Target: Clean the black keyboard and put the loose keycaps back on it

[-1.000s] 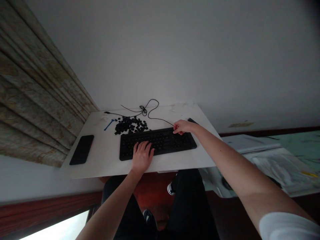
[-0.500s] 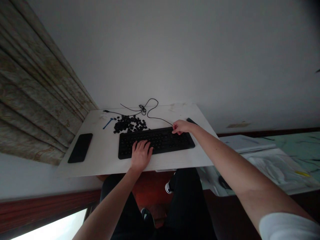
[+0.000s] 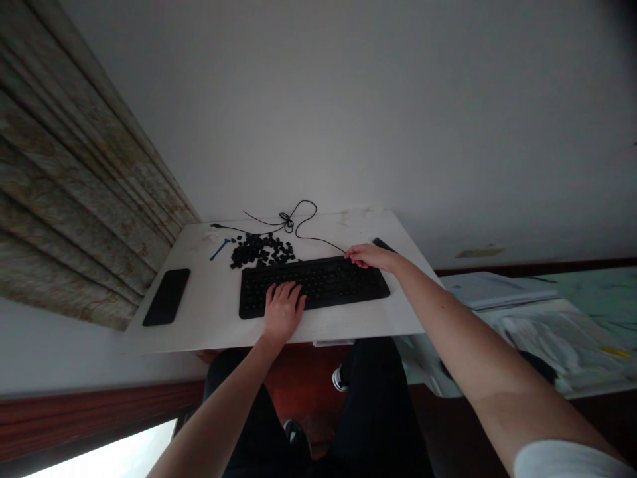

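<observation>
A black keyboard (image 3: pixel 323 299) lies on the white table, its keys looking small and stripped in places. My left hand (image 3: pixel 283 311) rests on its front left part, fingers spread and flat. At the keyboard's back edge, on the right, my right hand (image 3: pixel 365 255) has its fingertips drawn together near where the black cable (image 3: pixel 321 239) meets it. Whatever those fingers hold is too small to see. Behind the keyboard's left half lies a pile of loose black keycaps (image 3: pixel 259 250). A blue tool with a thin handle (image 3: pixel 219 249) sits left of the pile.
A black phone (image 3: pixel 167 297) lies at the table's left end. A dark bar-shaped object (image 3: pixel 383 244) is behind my right wrist. Curtains (image 3: pixel 89 172) hang on the left. To the right, a lower surface carries papers and a clear plastic bag (image 3: pixel 557 348).
My right hand has shifted slightly back and its fingers have stretched toward the keyboard's rear edge. My left hand stays on the keys. The whole view has moved a little.
</observation>
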Tool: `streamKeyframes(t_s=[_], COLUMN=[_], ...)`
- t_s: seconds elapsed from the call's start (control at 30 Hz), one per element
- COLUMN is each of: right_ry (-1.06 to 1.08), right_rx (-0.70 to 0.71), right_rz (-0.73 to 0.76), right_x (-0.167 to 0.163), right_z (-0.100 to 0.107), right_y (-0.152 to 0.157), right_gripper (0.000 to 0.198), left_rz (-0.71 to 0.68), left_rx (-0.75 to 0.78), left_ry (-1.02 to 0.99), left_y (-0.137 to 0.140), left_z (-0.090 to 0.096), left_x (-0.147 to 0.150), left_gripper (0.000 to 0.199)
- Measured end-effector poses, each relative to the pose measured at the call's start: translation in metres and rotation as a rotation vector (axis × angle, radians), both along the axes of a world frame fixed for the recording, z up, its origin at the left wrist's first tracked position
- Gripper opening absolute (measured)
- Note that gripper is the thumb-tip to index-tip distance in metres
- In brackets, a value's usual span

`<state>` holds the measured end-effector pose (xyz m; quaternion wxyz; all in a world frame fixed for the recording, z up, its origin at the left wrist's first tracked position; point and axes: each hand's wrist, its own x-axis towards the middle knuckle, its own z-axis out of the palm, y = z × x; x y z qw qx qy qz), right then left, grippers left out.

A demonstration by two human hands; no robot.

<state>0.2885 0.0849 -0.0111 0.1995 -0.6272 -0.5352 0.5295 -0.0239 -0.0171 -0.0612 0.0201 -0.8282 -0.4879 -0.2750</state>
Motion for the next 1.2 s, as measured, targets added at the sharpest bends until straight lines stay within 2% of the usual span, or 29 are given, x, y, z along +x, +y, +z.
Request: streamKeyframes(t_s=[0.3,0.53,0.67,0.8,0.87,0.93,1.03,1.1,1.2], right_ry=[-0.028,-0.041,-0.009,0.018,0.048,0.096,0.161,0.168,0.097], right_rx=[-0.03,-0.033,-0.026,-0.014,0.028,0.13,0.388,0.544,0.642], right_rz=[-0.012,-0.015,-0.033,-0.073,-0.143,-0.298,-0.624,-0.79,-0.878], right_x=[-0.002,-0.004,-0.002,-0.003,-0.003,-0.003,0.001,0.004,0.009], right_z=[0.006,0.008,0.007,0.003,-0.001,-0.006,-0.018,-0.029,-0.046], right_y=[-0.003,-0.003,-0.004,-0.006,-0.009,-0.013,-0.026,-0.04,-0.065], right_gripper=[0.012,0.014,0.016,0.014,0.01,0.013,0.03,0.039,0.047], left_rz=[-0.031,-0.085,-0.047,0.036,0.075,0.121,0.192,0.206,0.196], left_rx=[-0.01,-0.005,0.035,0.055,0.047,0.028,-0.015,-0.047,-0.082], left_ry=[-0.011,-0.092,-0.141,-0.133,-0.123,-0.14,-0.229,-0.266,-0.277], left_y=[-0.005,-0.007,-0.004,0.004,0.01,0.016,0.023,0.025,0.025], left_z=[0.004,0.006,0.007,0.008,0.008,0.006,0.002,0.001,0.0], left_x=[-0.001,-0.007,-0.028,-0.065,-0.084,-0.098,-0.105,-0.104,-0.101], left_gripper=[0.026,0.024,0.024,0.024,0.025,0.027,0.031,0.033,0.034])
